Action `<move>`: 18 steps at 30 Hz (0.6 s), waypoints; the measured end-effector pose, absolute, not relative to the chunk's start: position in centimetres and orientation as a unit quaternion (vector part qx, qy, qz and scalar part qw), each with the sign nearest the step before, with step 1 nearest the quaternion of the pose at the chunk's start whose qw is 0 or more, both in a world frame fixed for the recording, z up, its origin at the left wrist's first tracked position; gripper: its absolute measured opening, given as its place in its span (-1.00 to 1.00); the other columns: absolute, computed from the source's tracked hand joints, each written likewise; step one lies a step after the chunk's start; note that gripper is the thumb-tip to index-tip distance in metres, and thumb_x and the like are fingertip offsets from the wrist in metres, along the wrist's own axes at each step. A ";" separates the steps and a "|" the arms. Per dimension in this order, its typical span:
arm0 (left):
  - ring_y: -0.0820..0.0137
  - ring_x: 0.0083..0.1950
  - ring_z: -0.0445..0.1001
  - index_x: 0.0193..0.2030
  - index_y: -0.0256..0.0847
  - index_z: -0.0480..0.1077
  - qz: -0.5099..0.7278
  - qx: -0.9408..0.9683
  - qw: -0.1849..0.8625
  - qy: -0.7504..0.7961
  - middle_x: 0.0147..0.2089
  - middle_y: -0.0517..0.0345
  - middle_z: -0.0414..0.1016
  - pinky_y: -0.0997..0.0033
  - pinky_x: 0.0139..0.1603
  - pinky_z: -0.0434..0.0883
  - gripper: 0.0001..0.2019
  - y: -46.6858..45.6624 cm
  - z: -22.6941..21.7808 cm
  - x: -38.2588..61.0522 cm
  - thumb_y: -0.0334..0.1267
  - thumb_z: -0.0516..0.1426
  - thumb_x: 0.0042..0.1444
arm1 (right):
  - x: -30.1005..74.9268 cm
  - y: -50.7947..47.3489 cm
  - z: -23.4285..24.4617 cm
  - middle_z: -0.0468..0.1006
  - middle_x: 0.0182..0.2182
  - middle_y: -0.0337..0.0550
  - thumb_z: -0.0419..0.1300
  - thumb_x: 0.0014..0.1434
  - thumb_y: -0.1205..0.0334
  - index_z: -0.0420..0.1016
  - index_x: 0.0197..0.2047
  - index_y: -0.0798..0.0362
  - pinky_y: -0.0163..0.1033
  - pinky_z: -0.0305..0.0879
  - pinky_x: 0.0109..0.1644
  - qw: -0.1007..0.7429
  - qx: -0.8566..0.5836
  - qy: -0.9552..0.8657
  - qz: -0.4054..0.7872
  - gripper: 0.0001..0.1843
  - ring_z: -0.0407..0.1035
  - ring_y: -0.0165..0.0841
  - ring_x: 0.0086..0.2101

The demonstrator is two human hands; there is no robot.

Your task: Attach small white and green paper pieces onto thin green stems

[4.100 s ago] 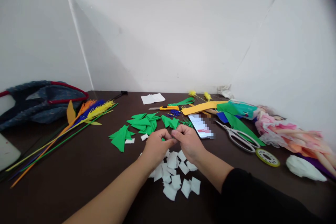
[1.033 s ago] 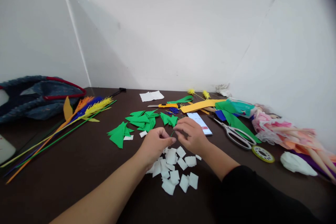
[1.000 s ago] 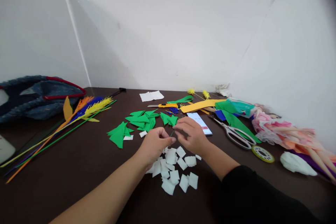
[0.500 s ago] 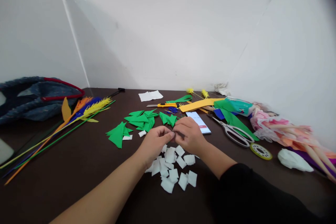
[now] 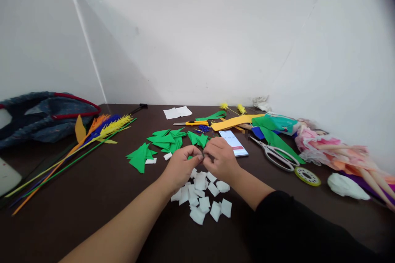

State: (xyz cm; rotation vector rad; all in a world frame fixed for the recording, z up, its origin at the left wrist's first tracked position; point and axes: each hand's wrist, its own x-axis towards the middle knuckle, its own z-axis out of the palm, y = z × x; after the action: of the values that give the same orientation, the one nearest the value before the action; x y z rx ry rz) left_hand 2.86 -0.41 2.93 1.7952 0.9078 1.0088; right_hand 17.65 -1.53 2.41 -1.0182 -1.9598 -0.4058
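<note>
My left hand and my right hand meet fingertip to fingertip over the middle of the table. Both are closed in a pinch, and whatever is between the fingertips is too small and hidden to name. Just below them lies a loose heap of small white paper squares. Beyond the hands are cut green paper pieces, with another green cluster to the left. Two white scraps lie beside that cluster. A phone with a lit screen rests behind my right hand.
On the right lie scissors, a roll of tape, a white crumpled piece and dolls. A yellow utility knife sits behind, its blade exposed. Coloured stems and a denim bag occupy the left.
The hands stay together with the same pinch; their fingers have shifted only slightly. The whole view has moved a little, and the items on the table lie as before.
</note>
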 end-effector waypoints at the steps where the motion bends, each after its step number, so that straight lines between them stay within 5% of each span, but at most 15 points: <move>1: 0.44 -0.40 0.26 -0.51 -0.22 0.29 0.404 0.723 0.426 0.364 -0.49 0.23 0.29 0.49 -0.34 0.23 -0.88 -0.4 3.0 2.8 -0.26 0.03 -0.04 | 17.5 -1.6 2.4 0.29 -0.57 -0.19 0.00 -0.11 0.43 0.26 -0.63 0.05 -0.22 0.09 -0.33 0.435 -0.408 -0.786 -0.161 -0.85 0.14 -0.36 -0.46; 9: 0.43 -0.36 0.29 -0.48 -0.21 0.30 0.381 0.743 0.428 0.346 -0.46 0.21 0.35 0.45 -0.28 0.24 -0.89 -0.9 3.7 2.3 -0.29 0.01 0.00 | 19.1 -0.4 3.1 0.27 -0.61 -0.26 0.02 -0.12 0.44 0.23 -0.61 0.05 -0.32 0.09 -0.45 0.501 -0.516 -0.690 -0.075 -0.87 0.16 -0.42 -0.53; 13: 0.43 -0.32 0.31 -0.48 -0.21 0.29 0.403 0.703 0.487 0.325 -0.44 0.20 0.38 0.43 -0.21 0.23 -0.85 -0.9 3.5 2.1 -0.24 0.03 0.04 | 21.2 0.5 3.5 0.22 -0.74 -0.29 0.13 -0.04 0.23 0.24 -0.71 0.05 -0.29 0.05 -0.48 0.391 -0.615 -0.685 0.003 -0.72 0.15 -0.40 -0.59; 16: 0.45 -0.35 0.31 -0.48 -0.21 0.29 0.423 0.669 0.526 0.313 -0.47 0.22 0.37 0.44 -0.22 0.23 -0.85 -0.9 3.4 2.0 -0.21 0.05 0.04 | 20.7 0.1 3.5 0.41 -0.56 -0.24 0.12 0.00 0.27 0.44 -0.49 0.04 -0.28 0.16 -0.40 0.427 -0.539 -0.709 0.156 -0.90 0.27 -0.40 -0.50; 18: 0.45 -0.36 0.30 -0.49 -0.21 0.29 0.432 0.650 0.546 0.304 -0.48 0.23 0.37 0.44 -0.23 0.23 -0.84 -0.9 3.5 2.1 -0.21 0.06 0.03 | 19.4 -0.5 3.4 0.46 -0.40 -0.22 0.10 0.05 0.26 0.46 -0.27 0.01 -0.26 0.24 -0.31 0.468 -0.426 -0.701 0.328 -0.83 0.32 -0.41 -0.43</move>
State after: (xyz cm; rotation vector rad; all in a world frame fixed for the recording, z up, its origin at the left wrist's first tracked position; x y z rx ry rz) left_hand 2.08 -0.89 3.48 1.5424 0.7204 1.0242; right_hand 19.42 -0.50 3.36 -1.0458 -1.7196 0.8036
